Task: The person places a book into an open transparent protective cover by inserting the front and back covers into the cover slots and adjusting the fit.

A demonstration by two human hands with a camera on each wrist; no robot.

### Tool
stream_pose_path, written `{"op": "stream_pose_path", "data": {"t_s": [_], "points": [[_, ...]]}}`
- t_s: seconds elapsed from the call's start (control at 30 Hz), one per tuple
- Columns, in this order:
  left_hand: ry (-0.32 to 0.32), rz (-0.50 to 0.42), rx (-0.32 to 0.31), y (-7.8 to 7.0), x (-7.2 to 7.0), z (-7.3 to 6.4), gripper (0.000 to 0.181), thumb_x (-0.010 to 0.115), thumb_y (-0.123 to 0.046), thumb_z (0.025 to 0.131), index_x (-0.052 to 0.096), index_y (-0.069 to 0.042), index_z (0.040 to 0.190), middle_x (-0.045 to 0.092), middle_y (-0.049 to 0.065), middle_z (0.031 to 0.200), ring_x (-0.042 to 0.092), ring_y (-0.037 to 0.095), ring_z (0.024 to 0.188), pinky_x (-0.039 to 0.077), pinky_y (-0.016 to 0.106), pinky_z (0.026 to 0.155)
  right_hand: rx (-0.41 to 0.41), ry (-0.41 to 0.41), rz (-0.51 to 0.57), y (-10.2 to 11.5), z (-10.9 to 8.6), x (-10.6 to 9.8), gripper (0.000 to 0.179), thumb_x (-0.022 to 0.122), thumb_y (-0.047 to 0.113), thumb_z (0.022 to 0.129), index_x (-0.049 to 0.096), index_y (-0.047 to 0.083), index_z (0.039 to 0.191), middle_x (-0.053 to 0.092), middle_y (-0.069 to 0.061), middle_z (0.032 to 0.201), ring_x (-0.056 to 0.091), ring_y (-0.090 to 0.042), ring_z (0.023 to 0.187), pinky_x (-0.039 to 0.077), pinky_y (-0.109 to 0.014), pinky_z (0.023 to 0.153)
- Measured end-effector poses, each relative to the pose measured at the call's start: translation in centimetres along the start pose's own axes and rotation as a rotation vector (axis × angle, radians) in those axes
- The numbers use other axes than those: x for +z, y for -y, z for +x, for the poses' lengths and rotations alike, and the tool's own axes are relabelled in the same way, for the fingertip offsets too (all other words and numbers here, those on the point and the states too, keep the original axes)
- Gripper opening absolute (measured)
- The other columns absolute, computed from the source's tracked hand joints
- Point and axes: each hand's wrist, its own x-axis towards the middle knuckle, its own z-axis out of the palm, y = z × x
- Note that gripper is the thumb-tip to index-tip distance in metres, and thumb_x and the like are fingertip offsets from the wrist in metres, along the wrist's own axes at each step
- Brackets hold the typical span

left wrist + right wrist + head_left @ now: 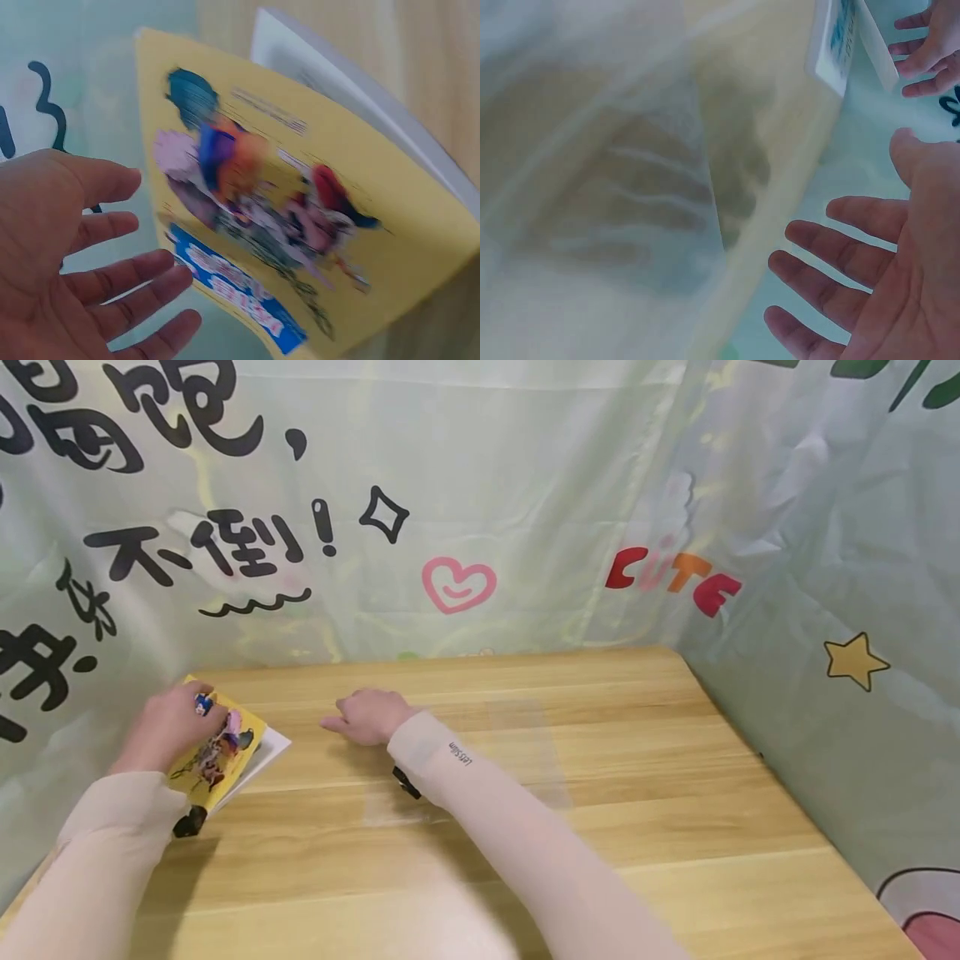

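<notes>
At the table's left side, a yellow book (246,727) with colourful cartoon figures on its cover stands tilted, and white pages fan out behind the cover. Over its upper left part is my left hand (176,720). The left wrist view has that hand's fingers (120,281) spread and relaxed beside the yellow cover (390,247), not curled round it. My right hand (367,717) is above the table left of centre, holding nothing. Its fingers (840,247) are spread apart in the right wrist view. A clear plastic sheet (528,760) lies flat below the right forearm.
The wooden table (675,827) fills the lower view. Behind and on both sides hangs a pale green cloth (525,468) with black writing, a pink heart (459,608) and a yellow star (855,662). A dark wrist camera (407,782) sits under the right sleeve.
</notes>
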Motion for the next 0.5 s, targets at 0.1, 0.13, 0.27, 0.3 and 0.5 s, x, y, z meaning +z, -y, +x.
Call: {"op": "stream_pose_path", "data": {"t_s": [0.1,0.13,0.27,0.3,0.5], "points": [[0.014,0.001,-0.022,1.1,0.5,-0.3,0.066,0.063,-0.037,0.104,0.047,0.014,0.143,0.056,0.043,0.119,0.062,0.046,0.091,0.056,0.051,0.069,0.0,0.006,0.006,1.0,0.3,0.6,0.065,0.026,0.063,0.114,0.045,0.028,0.164,0.049,0.01,0.168,0.045,-0.012,0.156,0.043,-0.043,0.125],[0.009,0.01,-0.021,1.4,0.6,-0.4,0.066,0.064,-0.038,0.104,0.048,0.015,0.139,0.057,0.042,0.116,0.062,0.045,0.089,0.056,0.048,0.068,0.001,0.004,0.01,1.3,0.4,0.8,0.064,0.026,0.062,0.114,0.046,0.029,0.164,0.05,0.011,0.167,0.046,-0.011,0.156,0.043,-0.043,0.125],[0.033,0.041,-0.047,2.8,1.2,-0.9,0.072,0.066,-0.042,0.103,0.046,0.016,0.143,0.053,0.046,0.123,0.058,0.051,0.098,0.055,0.057,0.076,-0.001,-0.009,0.028,2.5,0.9,1.3,0.061,0.022,0.059,0.115,0.053,0.031,0.158,0.054,0.012,0.163,0.049,-0.009,0.152,0.045,-0.039,0.123],[0.043,0.048,-0.047,3.1,1.4,-1.1,0.073,0.066,-0.04,0.103,0.045,0.016,0.144,0.052,0.047,0.126,0.057,0.053,0.101,0.054,0.061,0.079,-0.007,-0.014,0.03,2.8,1.0,1.4,0.06,0.021,0.058,0.115,0.057,0.031,0.156,0.057,0.012,0.16,0.051,-0.009,0.151,0.046,-0.039,0.122],[0.08,0.058,-0.033,4.8,2.1,-1.8,0.08,0.07,-0.039,0.099,0.042,0.02,0.145,0.049,0.049,0.131,0.054,0.056,0.104,0.049,0.067,0.084,-0.024,-0.037,0.022,4.4,1.6,2.3,0.059,0.024,0.059,0.115,0.069,0.033,0.143,0.066,0.012,0.149,0.062,-0.009,0.139,0.052,-0.035,0.114]]}}
